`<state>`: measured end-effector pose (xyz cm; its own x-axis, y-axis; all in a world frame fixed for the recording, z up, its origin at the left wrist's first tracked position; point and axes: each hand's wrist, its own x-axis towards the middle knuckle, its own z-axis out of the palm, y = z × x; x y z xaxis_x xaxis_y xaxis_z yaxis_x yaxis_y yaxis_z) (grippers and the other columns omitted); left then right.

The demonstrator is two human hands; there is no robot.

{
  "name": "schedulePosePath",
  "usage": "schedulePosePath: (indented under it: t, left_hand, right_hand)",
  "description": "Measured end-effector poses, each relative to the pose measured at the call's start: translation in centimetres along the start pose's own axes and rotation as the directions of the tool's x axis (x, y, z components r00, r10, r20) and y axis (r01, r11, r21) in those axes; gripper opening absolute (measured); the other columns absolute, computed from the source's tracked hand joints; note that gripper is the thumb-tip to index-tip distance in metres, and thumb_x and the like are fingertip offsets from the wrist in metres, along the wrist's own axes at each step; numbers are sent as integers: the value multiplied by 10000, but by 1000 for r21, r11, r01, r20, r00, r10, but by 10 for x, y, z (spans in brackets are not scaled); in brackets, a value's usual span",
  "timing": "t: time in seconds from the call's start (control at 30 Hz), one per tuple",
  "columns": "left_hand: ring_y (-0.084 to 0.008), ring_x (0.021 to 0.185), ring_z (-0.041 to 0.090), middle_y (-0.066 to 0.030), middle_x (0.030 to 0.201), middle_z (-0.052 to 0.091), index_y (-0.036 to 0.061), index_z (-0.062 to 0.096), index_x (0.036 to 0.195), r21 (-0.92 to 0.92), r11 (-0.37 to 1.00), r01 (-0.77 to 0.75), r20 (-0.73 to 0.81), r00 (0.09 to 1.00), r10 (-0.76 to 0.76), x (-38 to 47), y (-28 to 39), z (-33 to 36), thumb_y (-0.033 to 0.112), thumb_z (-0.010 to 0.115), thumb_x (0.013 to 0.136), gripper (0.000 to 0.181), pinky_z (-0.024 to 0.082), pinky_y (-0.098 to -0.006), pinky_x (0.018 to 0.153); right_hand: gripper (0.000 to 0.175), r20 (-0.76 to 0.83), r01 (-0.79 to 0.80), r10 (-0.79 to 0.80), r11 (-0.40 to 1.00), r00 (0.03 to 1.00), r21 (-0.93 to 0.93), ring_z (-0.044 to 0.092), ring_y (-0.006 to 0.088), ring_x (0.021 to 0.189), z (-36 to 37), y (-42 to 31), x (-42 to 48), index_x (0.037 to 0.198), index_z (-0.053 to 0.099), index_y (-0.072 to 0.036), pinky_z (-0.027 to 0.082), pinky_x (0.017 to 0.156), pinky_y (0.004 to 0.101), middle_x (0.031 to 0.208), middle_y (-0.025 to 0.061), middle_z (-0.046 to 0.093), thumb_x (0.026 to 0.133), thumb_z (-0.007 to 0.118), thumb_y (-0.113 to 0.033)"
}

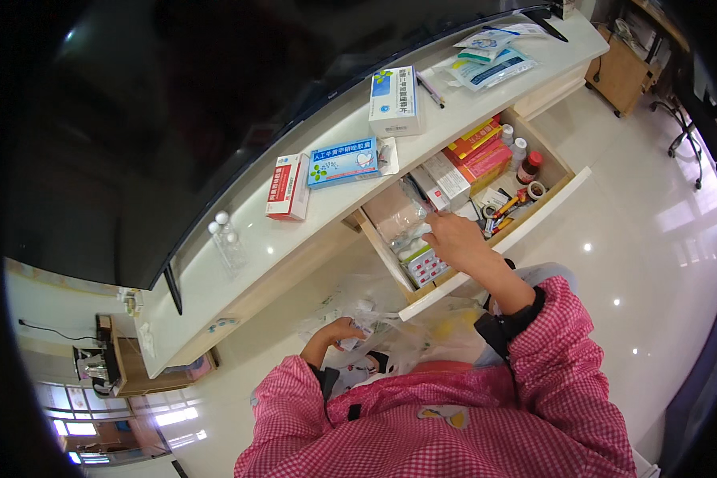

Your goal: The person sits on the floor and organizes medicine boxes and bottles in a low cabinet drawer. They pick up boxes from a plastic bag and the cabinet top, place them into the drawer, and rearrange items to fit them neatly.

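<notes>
My right hand [459, 242] reaches into a pulled-out drawer [490, 263], its fingers at a transparent plastic packet [403, 218]. Whether they grip anything is hard to see. Below that hand lies a blister pack of red-and-white capsules [427, 266]. White medicine boxes [445, 179] and red-and-yellow boxes [481, 155] fill the drawer's back part, beside a brown bottle with a red cap [529, 167]. Lower down, my left hand [336, 332] holds a small white-and-blue packet [354, 339] against a thin, see-through plastic bag [394, 334] at my lap.
On the white cabinet top [328, 224] stand a red-and-white box [288, 186], a blue box [343, 162], a tall white box [394, 100], small bottles [228, 242], pens [431, 89] and plastic packets [493, 63]. A large television [173, 119] rises behind them. Tiled floor [603, 239] lies right.
</notes>
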<state>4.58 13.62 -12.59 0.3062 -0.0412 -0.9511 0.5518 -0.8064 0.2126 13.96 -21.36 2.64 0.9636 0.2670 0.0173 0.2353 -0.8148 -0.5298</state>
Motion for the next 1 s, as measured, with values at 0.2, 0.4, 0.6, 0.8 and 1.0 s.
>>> schedulePosePath:
  t: [0.2,0.4,0.6,0.8,1.0]
  left_hand:
    - [-261,1111,541,-134,1250,514,50,436,1307,-565,762,-315,114,886,450,-120,15,-2,285,703,775,640,523,-507,796]
    - [-368,1178,492,-179,1382,414,54,355,1378,-868,301,-394,-41,662,749,-182,87,1,305,633,821,672,478,-551,865]
    - [-321,1163,503,-142,1303,480,91,397,1344,-881,213,-423,-116,629,769,-187,140,20,284,604,864,557,486,-549,865]
    - [-295,1165,499,-130,1299,479,106,387,1341,-861,217,-461,-175,667,724,-176,158,31,258,609,873,540,481,-531,881]
    - [-257,1080,559,-82,1220,522,132,402,1294,-776,227,-588,-256,622,740,-171,168,35,107,675,817,550,515,-443,848]
  right_hand:
    - [244,1,257,-266,933,964,251,622,351,827,7,-1,2,974,598,6,505,727,423,872,193,636,799,597,-163]
    - [445,169,155,-441,608,882,779,605,205,959,-12,-21,-9,1204,546,-31,491,827,322,1085,94,625,770,638,-62]
    - [689,81,251,-595,455,800,854,493,210,1147,-39,-28,-29,1349,425,-99,464,893,349,1318,86,479,727,719,-113]
    - [625,-20,436,-557,627,830,646,541,251,1068,-32,-25,-31,1294,473,-58,473,859,362,1202,127,553,726,714,-163]
    - [506,-94,251,-335,465,938,849,588,209,968,-19,-16,-25,1239,497,-2,492,801,325,1091,128,606,785,670,-143]
